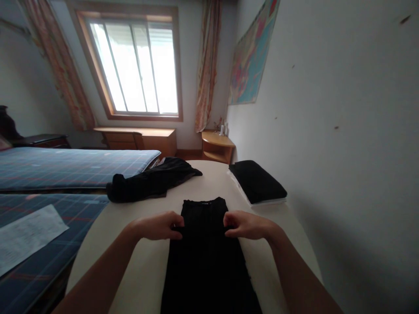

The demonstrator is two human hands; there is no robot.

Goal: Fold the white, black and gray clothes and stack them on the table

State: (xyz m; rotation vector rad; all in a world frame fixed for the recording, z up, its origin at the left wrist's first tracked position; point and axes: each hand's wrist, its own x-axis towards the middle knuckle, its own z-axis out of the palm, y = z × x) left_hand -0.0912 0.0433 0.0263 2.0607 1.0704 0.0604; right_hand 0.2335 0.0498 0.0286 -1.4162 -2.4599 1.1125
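A black garment [209, 270] lies lengthwise on the round cream table [144, 261], stretching from its middle down past the bottom of the view. Its far end has a straight edge with a small pale mark, perhaps a label. Whether it is a top or trousers I cannot tell. My left hand [160, 226] pinches a folded edge of the cloth at its left side. Opposite it, my right hand [247, 224] pinches the same edge at the right side. The edge runs straight across between both hands, slightly short of the far end.
A loose, crumpled black garment [153, 179] lies at the table's far left. Folded black cloth [258, 181] rests on something white at the far right, near the wall. Plaid mattresses [65, 168] stand to the left, with a paper sheet [31, 237] on the nearer one.
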